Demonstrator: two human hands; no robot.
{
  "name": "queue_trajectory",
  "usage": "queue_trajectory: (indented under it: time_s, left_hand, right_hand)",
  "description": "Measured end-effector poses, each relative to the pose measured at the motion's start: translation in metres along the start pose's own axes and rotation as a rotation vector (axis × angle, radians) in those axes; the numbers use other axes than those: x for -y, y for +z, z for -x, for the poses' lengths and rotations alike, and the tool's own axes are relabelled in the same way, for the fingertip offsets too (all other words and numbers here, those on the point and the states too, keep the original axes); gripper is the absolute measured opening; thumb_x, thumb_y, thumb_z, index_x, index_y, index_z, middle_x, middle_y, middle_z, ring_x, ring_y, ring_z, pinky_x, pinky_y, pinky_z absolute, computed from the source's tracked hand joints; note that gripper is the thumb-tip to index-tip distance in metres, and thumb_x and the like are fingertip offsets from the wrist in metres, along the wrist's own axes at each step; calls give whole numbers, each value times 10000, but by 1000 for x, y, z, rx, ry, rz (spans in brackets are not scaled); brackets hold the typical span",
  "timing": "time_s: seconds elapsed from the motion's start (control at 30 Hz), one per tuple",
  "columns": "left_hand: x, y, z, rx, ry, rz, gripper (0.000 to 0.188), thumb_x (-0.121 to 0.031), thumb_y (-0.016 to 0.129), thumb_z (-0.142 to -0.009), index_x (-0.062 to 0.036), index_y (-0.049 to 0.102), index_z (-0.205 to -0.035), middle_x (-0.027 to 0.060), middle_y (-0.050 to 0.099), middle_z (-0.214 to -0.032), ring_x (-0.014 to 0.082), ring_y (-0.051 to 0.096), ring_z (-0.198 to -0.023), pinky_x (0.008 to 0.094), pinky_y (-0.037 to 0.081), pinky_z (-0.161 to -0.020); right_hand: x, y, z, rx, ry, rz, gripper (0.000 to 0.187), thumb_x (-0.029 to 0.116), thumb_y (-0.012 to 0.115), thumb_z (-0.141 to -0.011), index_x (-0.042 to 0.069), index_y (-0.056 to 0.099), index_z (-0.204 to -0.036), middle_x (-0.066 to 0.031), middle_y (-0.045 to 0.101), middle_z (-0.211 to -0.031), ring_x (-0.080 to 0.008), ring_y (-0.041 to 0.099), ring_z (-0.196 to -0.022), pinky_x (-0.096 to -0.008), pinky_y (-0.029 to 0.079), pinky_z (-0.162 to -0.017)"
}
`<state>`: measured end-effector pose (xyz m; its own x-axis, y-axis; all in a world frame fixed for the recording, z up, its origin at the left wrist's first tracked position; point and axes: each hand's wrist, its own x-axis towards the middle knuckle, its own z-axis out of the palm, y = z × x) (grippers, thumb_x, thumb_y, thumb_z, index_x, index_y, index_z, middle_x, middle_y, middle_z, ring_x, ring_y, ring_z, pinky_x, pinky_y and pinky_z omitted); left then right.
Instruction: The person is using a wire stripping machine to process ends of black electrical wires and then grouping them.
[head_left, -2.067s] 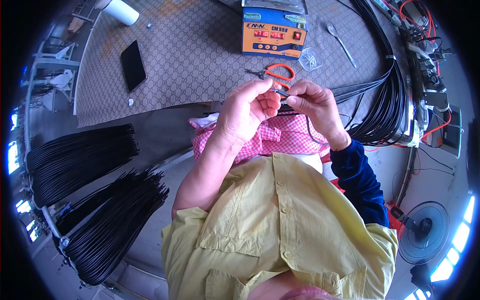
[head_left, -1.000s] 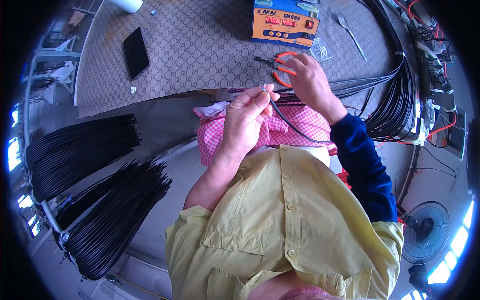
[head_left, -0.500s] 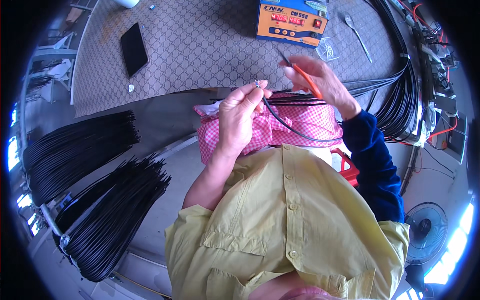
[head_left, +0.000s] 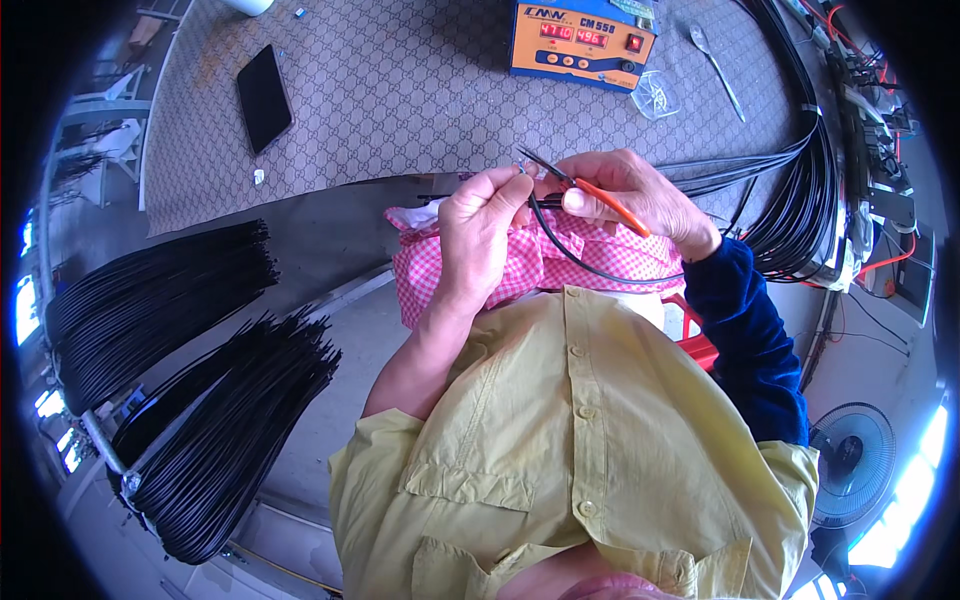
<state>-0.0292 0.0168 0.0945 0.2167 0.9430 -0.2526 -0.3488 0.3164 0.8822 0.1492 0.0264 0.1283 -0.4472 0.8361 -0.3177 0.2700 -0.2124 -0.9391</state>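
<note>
Between thumb and fingers, my left hand (head_left: 478, 225) pinches a black cable (head_left: 580, 272) close to its stripped end, where fine thin wires stick up. The cable curves down from there across my lap to the right. My right hand (head_left: 630, 195) is closed on an orange-handled tool (head_left: 612, 205) with slim dark jaws; whether it is scissors or pliers I cannot make out. Its tips lie at the wire ends, just above my left thumb. Both hands are near each other at the table's front edge, over a pink checked cloth (head_left: 620, 250) on my lap.
An orange-and-blue soldering station (head_left: 580, 50) stands at the back of the patterned table (head_left: 400, 100). A phone (head_left: 265, 100), a small clear dish (head_left: 656, 96) and a spoon (head_left: 718, 75) lie there. Black cable bundles hang at left (head_left: 230, 430) and right (head_left: 800, 210). A fan (head_left: 850, 465) stands right.
My right hand has moved left and swung the orange-handled tool's tips to the wire ends. My left hand has barely moved and keeps hold of the cable.
</note>
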Motion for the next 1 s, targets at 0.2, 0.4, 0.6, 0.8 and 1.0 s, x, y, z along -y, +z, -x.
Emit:
queue_trajectory:
  time_s: [0.2,0.4,0.6,0.8,1.0]
  left_hand:
    - [-2,1,1,2,-48,-19,188,-116,571,-819,36,585,-929,1,540,-685,44,439,-564,168,354,-513]
    - [-1,0,0,-10,-85,6,187,-107,561,-826,43,580,-937,2,539,-693,43,431,-564,163,353,-513]
    - [-1,1,0,-16,-83,8,188,-105,561,-826,47,579,-935,1,533,-689,42,424,-562,161,349,-509]
    - [0,1,0,-17,-77,1,188,-103,562,-824,50,578,-933,1,532,-684,41,423,-554,161,347,-503]
    - [0,1,-1,-26,-84,8,180,-107,566,-823,38,582,-927,-1,531,-674,39,429,-553,160,348,-497]
  right_hand:
    - [-2,-1,2,9,62,-31,394,385,580,-797,3,598,-893,32,436,-549,-46,379,-516,-219,317,-463]
    - [9,-1,2,25,157,-65,373,375,593,-792,7,608,-854,49,436,-543,-33,388,-500,-200,313,-449]
    - [6,-1,0,31,201,-125,390,336,608,-787,-10,589,-966,34,509,-644,-13,393,-524,-172,299,-443]
    - [-4,0,-1,8,94,-56,394,396,589,-789,5,612,-830,45,434,-530,-39,376,-484,-209,296,-433]
    - [-5,2,-2,-22,44,-58,403,385,596,-786,-13,609,-849,23,476,-560,-48,392,-530,-224,328,-465]
